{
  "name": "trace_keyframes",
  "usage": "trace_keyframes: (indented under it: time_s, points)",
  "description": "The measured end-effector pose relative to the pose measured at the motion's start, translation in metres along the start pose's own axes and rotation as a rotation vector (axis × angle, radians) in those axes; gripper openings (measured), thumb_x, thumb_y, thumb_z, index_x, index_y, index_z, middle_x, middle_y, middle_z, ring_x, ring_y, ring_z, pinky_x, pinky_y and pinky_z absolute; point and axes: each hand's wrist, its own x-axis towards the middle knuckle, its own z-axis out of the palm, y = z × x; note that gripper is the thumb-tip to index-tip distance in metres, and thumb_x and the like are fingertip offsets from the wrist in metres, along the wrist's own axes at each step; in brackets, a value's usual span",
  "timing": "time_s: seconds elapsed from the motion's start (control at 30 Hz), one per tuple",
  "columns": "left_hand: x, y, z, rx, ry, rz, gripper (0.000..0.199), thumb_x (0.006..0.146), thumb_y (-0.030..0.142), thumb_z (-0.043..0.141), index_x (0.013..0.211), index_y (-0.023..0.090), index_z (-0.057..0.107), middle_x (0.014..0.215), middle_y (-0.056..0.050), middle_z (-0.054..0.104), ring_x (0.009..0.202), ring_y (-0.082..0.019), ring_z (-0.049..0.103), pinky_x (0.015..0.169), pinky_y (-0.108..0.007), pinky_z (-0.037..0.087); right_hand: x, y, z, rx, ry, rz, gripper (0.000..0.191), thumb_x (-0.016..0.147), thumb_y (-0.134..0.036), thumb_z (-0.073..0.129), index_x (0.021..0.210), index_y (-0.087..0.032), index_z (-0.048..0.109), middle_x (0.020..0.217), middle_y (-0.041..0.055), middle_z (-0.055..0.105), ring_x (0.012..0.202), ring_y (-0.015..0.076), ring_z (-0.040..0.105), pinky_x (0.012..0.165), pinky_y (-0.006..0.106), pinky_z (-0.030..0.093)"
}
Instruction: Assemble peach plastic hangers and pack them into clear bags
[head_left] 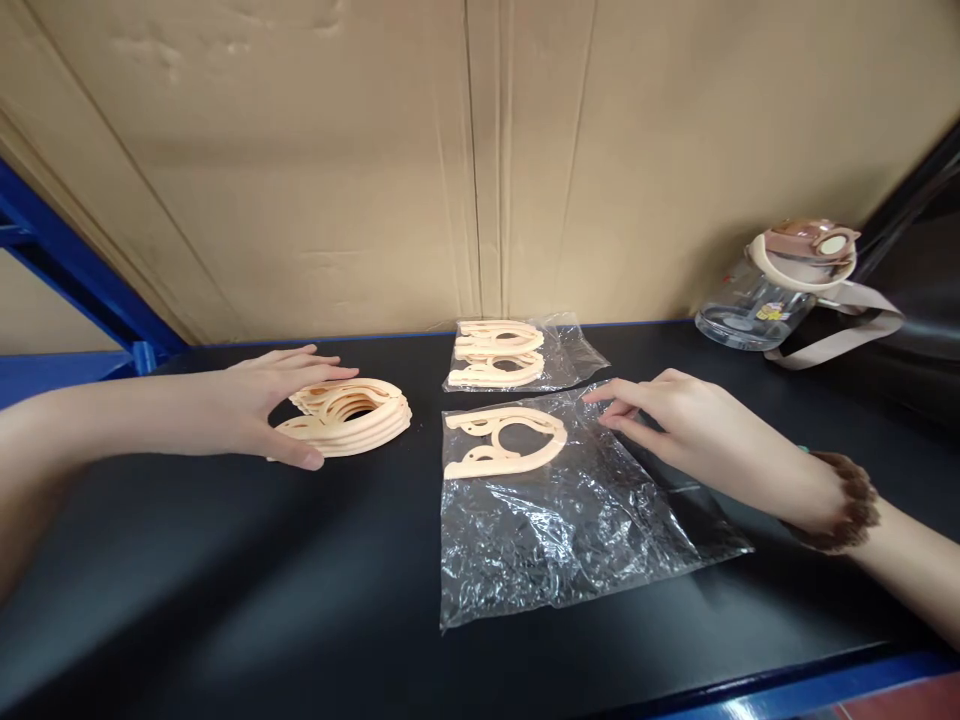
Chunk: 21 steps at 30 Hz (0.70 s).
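My left hand (262, 400) is at the left end of a stack of cream folding hangers (367, 425). Its thumb lies along the near side and its spread fingers reach over the far side, so the hand straddles the stack without a closed grip. To the right, a clear plastic bag (555, 540) lies flat with one cream folding hanger (551, 455) inside, near its far left corner. My right hand (675, 425) is over the bag's far right edge, fingertips at the film, index finger and thumb slightly apart.
Behind the front bag lies another clear bag (574, 350) with cream hangers (517, 372) inside. A clear bottle (757, 300) with a brown lid and strap stands at the back right. Cardboard (300, 180) backs the black surface (225, 590); a blue frame (75, 260) bounds the left.
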Motion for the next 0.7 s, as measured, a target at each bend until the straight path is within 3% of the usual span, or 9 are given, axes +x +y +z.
trace_keyframes:
  time_s: [0.13,0.3,0.47,0.63,0.7]
  points:
    - [0.005,0.004,-0.003,-0.078,-0.026,-0.055,0.098,0.073,0.091,0.019,0.127,0.019,0.058,0.135,-0.008,0.059,0.134,-0.036,0.043,0.102,-0.061,0.037,0.0,0.0,-0.001,0.039,0.022,0.017,0.027,0.093,-0.027,0.048,0.115,-0.024,0.063,0.08,0.0,0.073,0.075,0.0213,0.065,0.07,0.035,0.05]
    - [0.005,0.005,0.001,-0.142,0.043,-0.138,0.101,0.068,0.094,0.024,0.121,0.017,0.061,0.131,-0.008,0.062,0.132,-0.035,0.045,0.104,-0.059,0.036,0.0,-0.001,-0.005,0.078,0.037,0.056,0.025,0.093,-0.032,0.05,0.114,-0.026,0.063,0.084,-0.0016,0.074,0.078,0.0213,0.065,0.074,0.036,0.049]
    - [0.004,0.006,-0.005,-0.102,0.025,-0.122,0.096,0.074,0.09,0.024,0.123,0.016,0.059,0.132,-0.007,0.058,0.126,-0.035,0.05,0.102,-0.059,0.038,0.0,0.001,-0.008,0.07,0.141,0.085,0.023,0.093,-0.032,0.05,0.11,-0.025,0.064,0.091,0.0014,0.074,0.08,0.0224,0.064,0.077,0.038,0.048]
    - [0.015,0.042,-0.025,-0.16,0.016,-0.073,0.081,0.076,0.081,0.048,0.13,0.021,0.052,0.125,-0.006,0.057,0.11,-0.031,0.057,0.094,-0.053,0.048,0.001,-0.005,-0.012,0.12,0.259,0.037,0.02,0.095,-0.029,0.05,0.109,-0.023,0.064,0.101,0.004,0.073,0.089,0.0227,0.066,0.084,0.04,0.048]
    - [0.019,0.067,-0.026,-0.209,0.097,-0.002,0.063,0.083,0.068,0.054,0.126,0.023,0.052,0.121,-0.005,0.055,0.111,-0.028,0.054,0.098,-0.048,0.046,0.001,-0.014,-0.013,0.15,0.293,-0.036,0.02,0.095,-0.029,0.051,0.11,-0.022,0.061,0.106,0.005,0.071,0.095,0.0231,0.065,0.087,0.041,0.047]
